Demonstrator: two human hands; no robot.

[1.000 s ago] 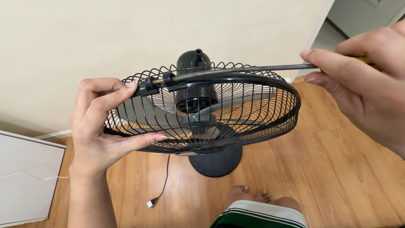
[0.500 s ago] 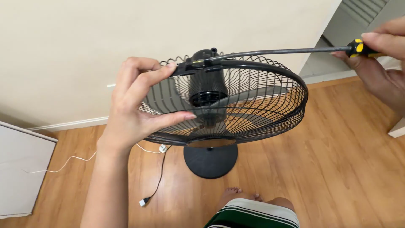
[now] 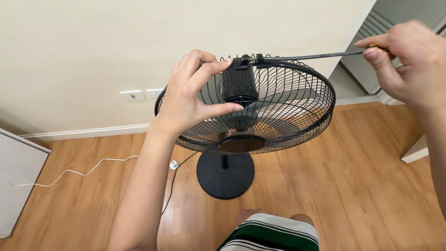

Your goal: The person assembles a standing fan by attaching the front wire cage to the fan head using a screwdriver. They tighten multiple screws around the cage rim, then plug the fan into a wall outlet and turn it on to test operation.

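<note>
We are working the screw of the fan guard clip.
Our left hand (image 3: 193, 95) pinches the black clip (image 3: 244, 61) on top of the standing fan's guard (image 3: 297, 109); our right hand (image 3: 406, 62), closed around the screwdriver (image 3: 316, 56), must keep the tip seated while turning.

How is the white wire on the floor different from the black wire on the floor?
The thin white cable trails in loose curves across the wooden floor toward the left, while the thin black cable runs toward the round black fan base and dips behind the person's left arm. The white cable stands out pale against the wood; the black cable looks dark. The white cable shows a longer stretch. Both are thin and lie on the floor.
</note>
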